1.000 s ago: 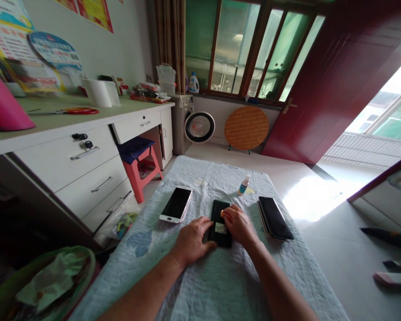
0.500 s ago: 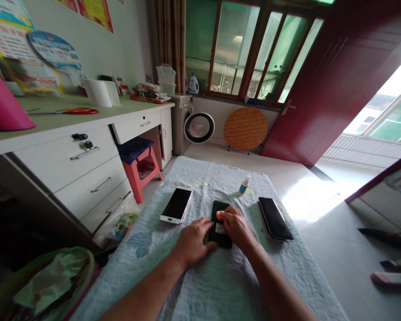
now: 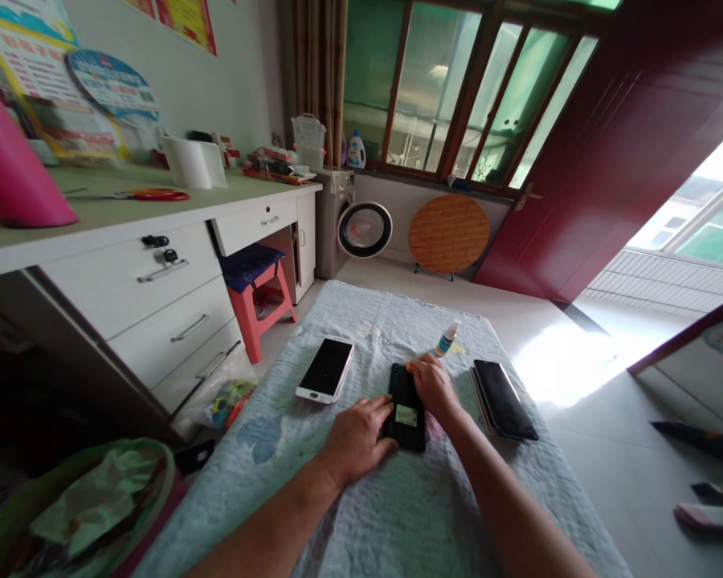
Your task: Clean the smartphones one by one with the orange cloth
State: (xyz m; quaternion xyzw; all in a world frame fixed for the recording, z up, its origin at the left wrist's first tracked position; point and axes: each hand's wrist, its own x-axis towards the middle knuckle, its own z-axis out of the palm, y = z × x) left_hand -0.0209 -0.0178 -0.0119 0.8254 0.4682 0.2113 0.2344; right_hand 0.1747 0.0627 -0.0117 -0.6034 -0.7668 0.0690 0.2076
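A black phone (image 3: 406,393) lies on the cloth-covered table, with a pale label on its upward face. My left hand (image 3: 361,440) holds its left edge, fingers at the side and thumb near the lower end. Pressed to the phone's upper right part is my right hand (image 3: 432,387), closed on a small orange pad (image 3: 410,366), mostly hidden by the fingers. Left of the hands rests a white phone (image 3: 326,369) with a dark screen. On the right, a dark phone (image 3: 503,399) lies on a lighter flat item. A small spray bottle (image 3: 447,338) stands beyond my right hand.
A pale blue quilted cloth (image 3: 361,313) covers the table. Leftward are a white drawer desk (image 3: 174,297), a red stool (image 3: 254,313) and a bin (image 3: 169,474) holding crumpled tissue. Behind stand a washing machine (image 3: 332,225) with its door ajar and a round wooden tabletop (image 3: 449,233).
My right hand has moved with the orange pad toward the phone's upper right edge, uncovering the pale label. My left hand stays at the phone's left edge. The view has shifted slightly.
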